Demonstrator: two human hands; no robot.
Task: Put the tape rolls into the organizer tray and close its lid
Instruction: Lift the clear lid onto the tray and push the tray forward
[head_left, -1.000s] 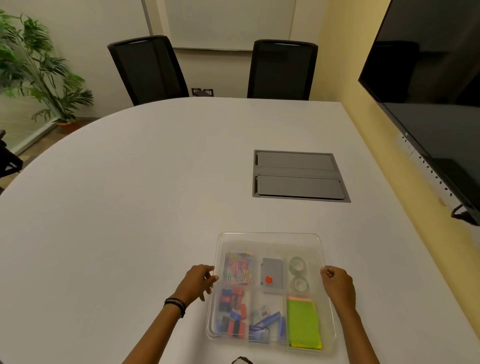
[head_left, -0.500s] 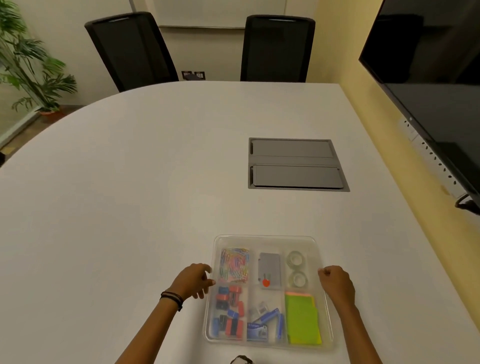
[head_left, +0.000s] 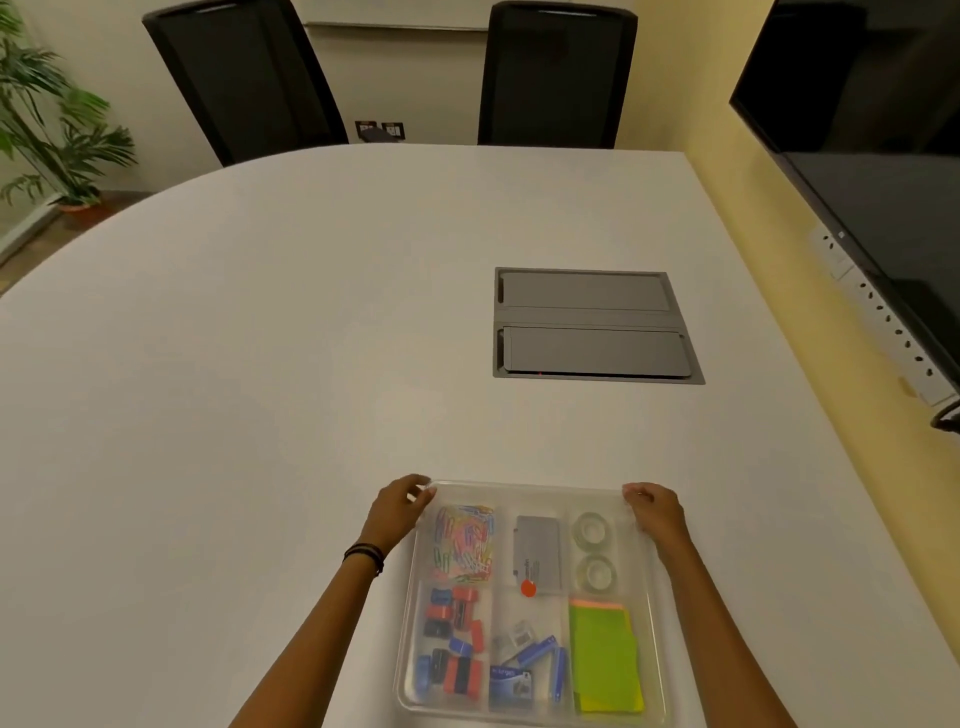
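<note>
The clear organizer tray (head_left: 530, 487) lies at the near edge of the white table, with a transparent lid over it. Two clear tape rolls (head_left: 591, 530) (head_left: 597, 572) lie one behind the other in its far right compartment. Paper clips, a grey card, small clips, staples and green sticky notes fill the other compartments. My left hand (head_left: 397, 512) curls over the tray's far left corner. My right hand (head_left: 655, 515) curls over the far right corner. Both sets of fingers rest on the lid's edge.
A grey cable hatch (head_left: 592, 325) is set into the table (head_left: 260, 364) beyond the tray. Two black chairs (head_left: 244, 73) (head_left: 556, 73) stand at the far side. A dark wall screen (head_left: 872, 130) hangs on the right and a plant (head_left: 47, 130) stands far left.
Both hands have slid along the tray's sides from its middle to the far corners. The tray has stayed in place.
</note>
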